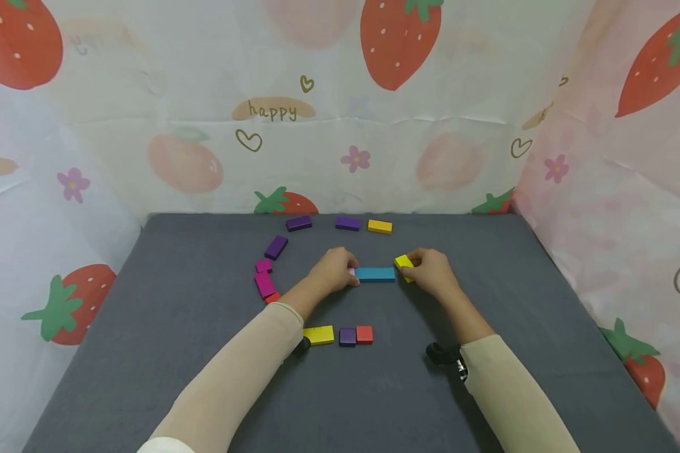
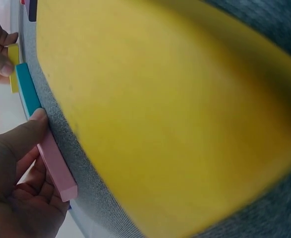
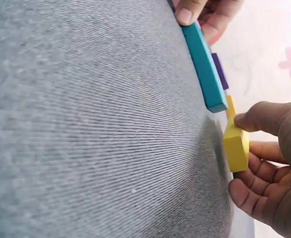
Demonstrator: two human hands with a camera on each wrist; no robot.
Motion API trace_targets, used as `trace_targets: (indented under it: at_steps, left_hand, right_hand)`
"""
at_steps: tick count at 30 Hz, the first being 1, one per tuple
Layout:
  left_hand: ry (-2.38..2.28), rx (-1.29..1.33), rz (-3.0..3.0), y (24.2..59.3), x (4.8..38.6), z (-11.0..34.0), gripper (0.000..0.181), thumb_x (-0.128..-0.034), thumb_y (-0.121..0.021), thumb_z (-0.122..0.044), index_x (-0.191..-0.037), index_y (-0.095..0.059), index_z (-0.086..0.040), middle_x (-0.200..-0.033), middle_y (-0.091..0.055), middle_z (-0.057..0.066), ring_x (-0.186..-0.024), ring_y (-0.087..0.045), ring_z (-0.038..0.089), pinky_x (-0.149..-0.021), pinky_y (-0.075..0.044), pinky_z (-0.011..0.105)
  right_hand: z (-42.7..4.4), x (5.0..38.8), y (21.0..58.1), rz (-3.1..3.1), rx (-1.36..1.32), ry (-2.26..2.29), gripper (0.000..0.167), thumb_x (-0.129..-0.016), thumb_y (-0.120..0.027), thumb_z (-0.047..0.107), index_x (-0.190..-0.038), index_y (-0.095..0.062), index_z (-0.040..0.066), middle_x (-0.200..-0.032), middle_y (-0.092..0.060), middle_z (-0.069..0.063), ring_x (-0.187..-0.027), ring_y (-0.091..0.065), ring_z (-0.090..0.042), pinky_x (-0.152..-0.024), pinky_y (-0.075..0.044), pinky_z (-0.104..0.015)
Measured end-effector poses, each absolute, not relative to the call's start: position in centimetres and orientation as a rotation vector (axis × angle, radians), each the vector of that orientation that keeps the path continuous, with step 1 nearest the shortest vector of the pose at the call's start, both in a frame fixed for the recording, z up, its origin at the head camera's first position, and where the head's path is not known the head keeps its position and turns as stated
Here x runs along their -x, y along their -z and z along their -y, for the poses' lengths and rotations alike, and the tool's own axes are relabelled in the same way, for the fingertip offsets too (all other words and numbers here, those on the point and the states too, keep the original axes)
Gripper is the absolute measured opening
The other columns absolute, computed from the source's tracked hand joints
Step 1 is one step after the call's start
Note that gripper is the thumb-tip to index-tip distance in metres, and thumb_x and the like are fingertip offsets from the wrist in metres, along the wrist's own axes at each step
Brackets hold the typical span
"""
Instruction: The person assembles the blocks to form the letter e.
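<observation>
Near the middle of the grey table, my left hand (image 1: 333,269) pinches a pink block (image 2: 57,166) between thumb and fingers; in the head view the fingers mostly cover it. End to end with the pink block lies a long blue block (image 1: 375,275), its other end pointing to the right hand. My right hand (image 1: 430,270) pinches a yellow block (image 1: 403,267), held tilted just off the blue block's right end. The right wrist view shows this yellow block (image 3: 236,151) between thumb and fingers, with a gap to the blue block (image 3: 203,69).
Left of centre, purple blocks (image 1: 276,247), magenta blocks (image 1: 264,285) and a red block (image 1: 272,297) form a curve. Behind lie a purple block (image 1: 347,223) and a yellow block (image 1: 380,226). In front stand a yellow block (image 1: 320,335), a purple block (image 1: 347,337) and a red block (image 1: 364,335).
</observation>
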State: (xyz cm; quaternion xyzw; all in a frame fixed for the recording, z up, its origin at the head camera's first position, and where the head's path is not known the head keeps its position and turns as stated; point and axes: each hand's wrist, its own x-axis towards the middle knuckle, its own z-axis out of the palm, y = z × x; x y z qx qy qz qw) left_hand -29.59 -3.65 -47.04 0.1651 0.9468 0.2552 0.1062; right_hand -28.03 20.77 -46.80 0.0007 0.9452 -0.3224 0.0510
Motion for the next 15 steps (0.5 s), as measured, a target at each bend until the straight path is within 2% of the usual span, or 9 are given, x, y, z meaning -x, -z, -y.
trace_targets:
  at_steps: [7, 15]
  left_hand:
    - [-0.757, -0.474, -2.788, 47.0, 29.8, 3.6, 0.037, -0.0882, -0.083, -0.022, -0.121, -0.074, -0.006, -0.121, -0.071, 0.009, -0.103, -0.062, 0.02, -0.094, -0.052, 0.037]
    - [-0.724, -0.475, -2.796, 47.4, 29.9, 3.6, 0.038, -0.0884, -0.083, -0.022, -0.122, -0.074, -0.007, -0.122, -0.071, 0.008, -0.105, -0.062, 0.02, -0.096, -0.052, 0.037]
  right_hand:
    - [-20.6, 28.9, 46.4, -2.884, 0.085, 1.018, 0.044, -0.096, -0.073, 0.025, -0.133, -0.065, 0.0, -0.122, -0.068, -0.018, -0.107, -0.064, -0.031, -0.083, -0.057, -0.041]
    - [-20.0, 30.1, 46.4, -2.879, 0.138, 1.011, 0.044, -0.096, -0.073, 0.025, -0.133, -0.066, 0.002, -0.123, -0.066, -0.016, -0.108, -0.063, -0.031, -0.085, -0.056, -0.042]
